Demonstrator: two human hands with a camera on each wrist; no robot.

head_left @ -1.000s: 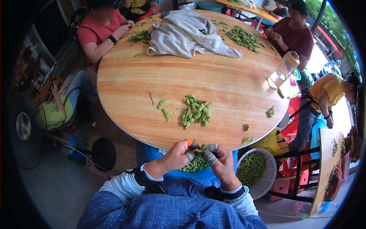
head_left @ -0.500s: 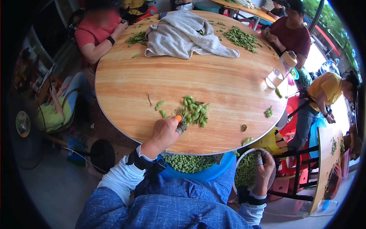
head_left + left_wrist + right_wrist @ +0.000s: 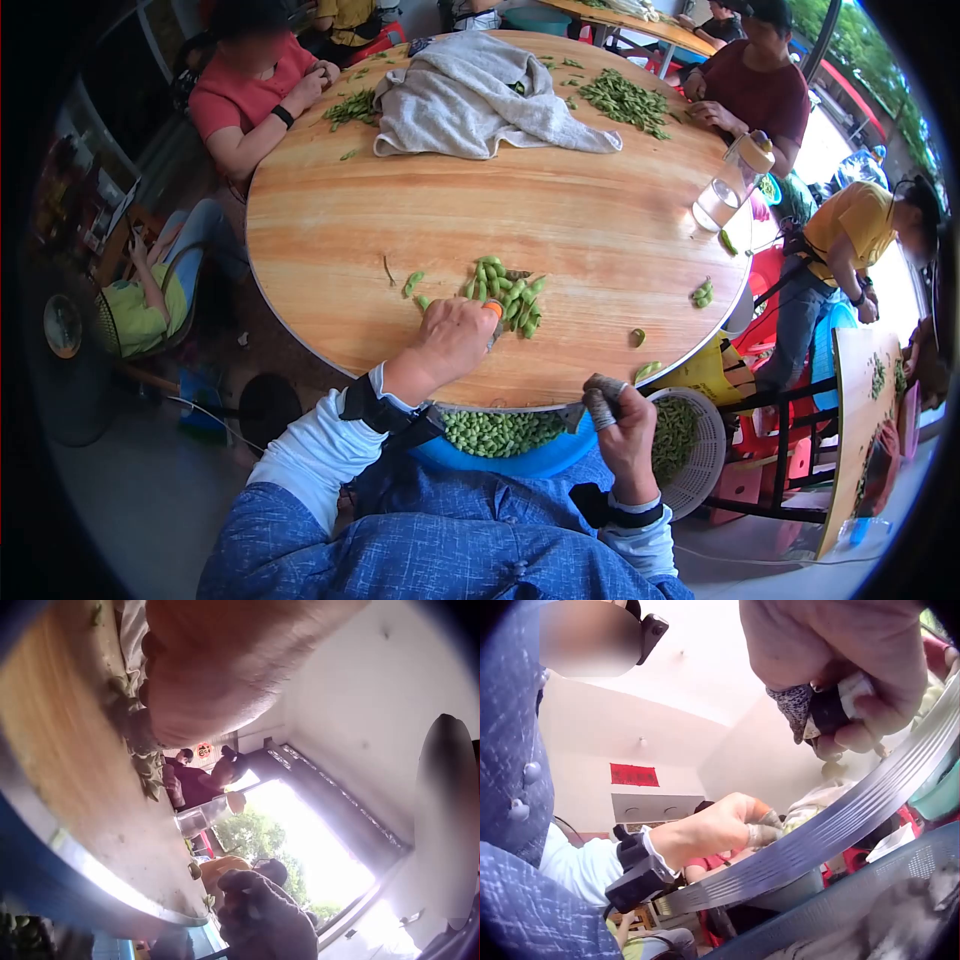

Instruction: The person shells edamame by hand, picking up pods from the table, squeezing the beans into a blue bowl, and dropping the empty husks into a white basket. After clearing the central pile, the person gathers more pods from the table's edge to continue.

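Note:
A small heap of green soybean pods lies on the round wooden table. My left hand is over its near left side, fingers bent down among the pods. An orange cover and greyish wraps sit on its fingers; its fingertips are mostly hidden, and I cannot tell whether they pinch a pod. My right hand hovers by the near right table edge. Its wrapped thumb and fingers curl together in the right wrist view, with nothing visible between them. Below the edge, a blue basin holds shelled green beans.
A white perforated basket of pods stands right of my lap. Loose pods lie near the right edge, by a clear bottle. A grey towel and more pods occupy the far side, where people sit.
Both hands were together over the basin, then parted. The left hand reached onto the table and moved right into the heap. The right hand went over the basket, then came back toward the table edge.

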